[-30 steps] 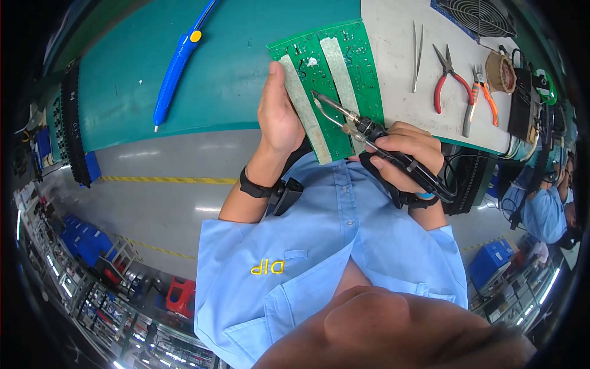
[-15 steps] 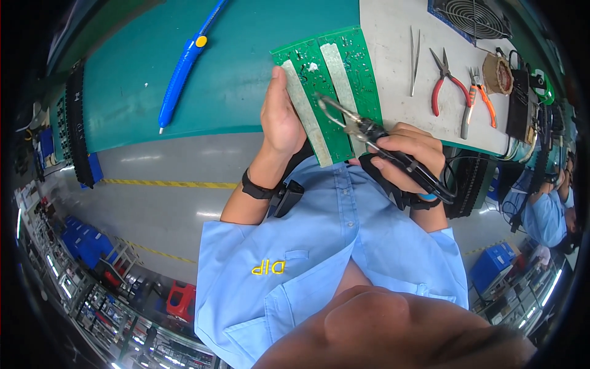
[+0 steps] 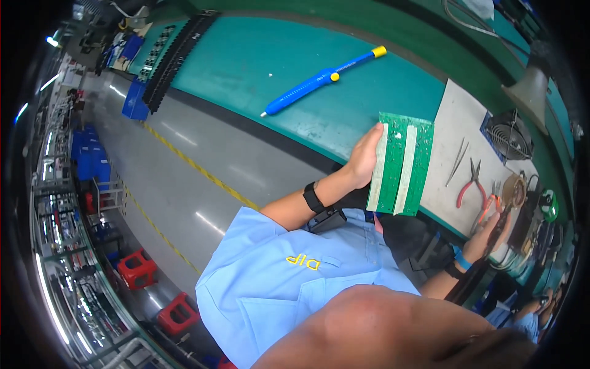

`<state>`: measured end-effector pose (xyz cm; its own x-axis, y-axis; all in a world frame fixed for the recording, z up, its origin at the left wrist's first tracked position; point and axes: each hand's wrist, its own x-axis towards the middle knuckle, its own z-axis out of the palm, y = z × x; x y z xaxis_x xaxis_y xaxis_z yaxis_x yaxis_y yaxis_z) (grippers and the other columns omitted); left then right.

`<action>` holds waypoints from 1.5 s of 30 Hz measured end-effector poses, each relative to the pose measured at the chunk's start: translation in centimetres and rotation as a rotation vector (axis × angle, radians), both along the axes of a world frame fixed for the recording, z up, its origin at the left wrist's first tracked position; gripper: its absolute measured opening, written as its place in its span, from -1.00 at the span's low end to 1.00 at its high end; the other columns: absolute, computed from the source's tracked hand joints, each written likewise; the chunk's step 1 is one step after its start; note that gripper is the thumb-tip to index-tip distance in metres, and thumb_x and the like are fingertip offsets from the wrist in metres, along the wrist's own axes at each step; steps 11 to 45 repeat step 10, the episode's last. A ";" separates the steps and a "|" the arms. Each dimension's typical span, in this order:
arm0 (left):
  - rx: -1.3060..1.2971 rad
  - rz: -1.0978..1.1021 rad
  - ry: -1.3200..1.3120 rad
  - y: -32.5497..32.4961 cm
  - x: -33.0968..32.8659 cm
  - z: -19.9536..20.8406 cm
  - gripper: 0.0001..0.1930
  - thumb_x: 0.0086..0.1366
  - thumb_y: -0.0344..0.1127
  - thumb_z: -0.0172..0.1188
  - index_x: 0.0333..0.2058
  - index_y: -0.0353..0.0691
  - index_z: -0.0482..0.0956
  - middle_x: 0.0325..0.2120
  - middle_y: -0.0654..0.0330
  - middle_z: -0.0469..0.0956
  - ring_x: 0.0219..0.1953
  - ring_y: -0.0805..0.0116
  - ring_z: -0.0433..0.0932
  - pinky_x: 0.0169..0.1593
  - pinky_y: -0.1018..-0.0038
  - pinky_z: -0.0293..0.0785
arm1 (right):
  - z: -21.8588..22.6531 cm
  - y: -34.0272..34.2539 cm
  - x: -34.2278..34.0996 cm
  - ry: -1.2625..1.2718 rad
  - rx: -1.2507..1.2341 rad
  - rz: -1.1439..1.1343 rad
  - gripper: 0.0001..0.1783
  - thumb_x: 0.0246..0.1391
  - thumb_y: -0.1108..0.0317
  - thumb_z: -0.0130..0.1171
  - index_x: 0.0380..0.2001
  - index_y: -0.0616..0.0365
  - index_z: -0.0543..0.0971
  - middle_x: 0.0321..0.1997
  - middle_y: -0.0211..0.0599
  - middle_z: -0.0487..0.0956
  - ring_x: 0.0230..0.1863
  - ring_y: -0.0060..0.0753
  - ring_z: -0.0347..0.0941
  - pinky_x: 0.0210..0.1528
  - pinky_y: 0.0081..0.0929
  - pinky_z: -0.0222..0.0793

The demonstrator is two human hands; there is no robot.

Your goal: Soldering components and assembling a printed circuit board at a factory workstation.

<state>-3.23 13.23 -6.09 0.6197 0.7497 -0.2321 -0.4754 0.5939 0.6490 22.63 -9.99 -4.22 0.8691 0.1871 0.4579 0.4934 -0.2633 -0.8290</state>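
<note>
My left hand (image 3: 365, 157) is closed on the left edge of a green circuit board (image 3: 393, 169), which I hold tilted up over the table's front edge. Two pale tape strips run down the board's soldered face. Over at the right, my right hand (image 3: 481, 241) is wrapped round the dark handle of a soldering iron (image 3: 501, 229), beside a round brown holder (image 3: 514, 189). The iron's tip is hard to make out there. Near that hand lie orange-handled cutters (image 3: 487, 208), red-handled needle-nose pliers (image 3: 471, 184) and metal tweezers (image 3: 456, 163).
A blue desoldering pump (image 3: 301, 93) lies on the green mat (image 3: 233, 67). Behind the tools stand a fan with a wire guard (image 3: 510, 140) and a grey funnel-shaped hood (image 3: 533, 86). A black slotted rail (image 3: 178, 61) edges the table's left end. Another person's arm shows at lower right.
My right hand has carried the soldering iron away from the board to the holder at the right. The view has turned rightward; my left hand still holds the board.
</note>
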 end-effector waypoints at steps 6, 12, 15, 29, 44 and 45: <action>-0.062 -0.047 -0.003 0.4 0.4 0.5 -0.44 0.63 0.04 -0.23 0.29 -0.29 0.37 0.20 0.04 0.51 0.19 0.22 0.53 0.29 0.26 0.43 | 0.4 1.3 -1.6 0.099 0.216 0.211 -0.47 0.38 0.34 0.16 0.33 0.26 0.33 0.12 -0.05 0.64 -0.25 -0.53 0.43 -0.21 -0.60 0.36; -0.060 -0.023 0.005 0.4 0.3 0.7 -0.42 0.62 0.05 -0.21 0.35 -0.28 0.32 0.27 0.05 0.46 0.25 0.20 0.49 0.33 0.25 0.39 | -1.3 1.9 -1.9 0.098 0.136 0.407 -0.34 0.38 0.32 0.18 0.43 0.22 0.20 0.19 -0.13 0.63 0.11 -0.39 0.56 -0.18 -0.62 0.35; -0.060 -0.023 0.005 0.4 0.3 0.7 -0.42 0.62 0.05 -0.21 0.35 -0.28 0.32 0.27 0.05 0.46 0.25 0.20 0.49 0.33 0.25 0.39 | -1.3 1.9 -1.9 0.098 0.136 0.407 -0.34 0.38 0.32 0.18 0.43 0.22 0.20 0.19 -0.13 0.63 0.11 -0.39 0.56 -0.18 -0.62 0.35; -0.060 -0.023 0.005 0.4 0.3 0.7 -0.42 0.62 0.05 -0.21 0.35 -0.28 0.32 0.27 0.05 0.46 0.25 0.20 0.49 0.33 0.25 0.39 | -1.3 1.9 -1.9 0.098 0.136 0.407 -0.34 0.38 0.32 0.18 0.43 0.22 0.20 0.19 -0.13 0.63 0.11 -0.39 0.56 -0.18 -0.62 0.35; -0.060 -0.023 0.005 0.4 0.3 0.7 -0.42 0.62 0.05 -0.21 0.35 -0.28 0.32 0.27 0.05 0.46 0.25 0.20 0.49 0.33 0.25 0.39 | -1.3 1.9 -1.9 0.098 0.136 0.407 -0.34 0.38 0.32 0.18 0.43 0.22 0.20 0.19 -0.13 0.63 0.11 -0.39 0.56 -0.18 -0.62 0.35; -0.060 -0.023 0.005 0.4 0.3 0.7 -0.42 0.62 0.05 -0.21 0.35 -0.28 0.32 0.27 0.05 0.46 0.25 0.20 0.49 0.33 0.25 0.39 | -1.3 1.9 -1.9 0.098 0.136 0.407 -0.34 0.38 0.32 0.18 0.43 0.22 0.20 0.19 -0.13 0.63 0.11 -0.39 0.56 -0.18 -0.62 0.35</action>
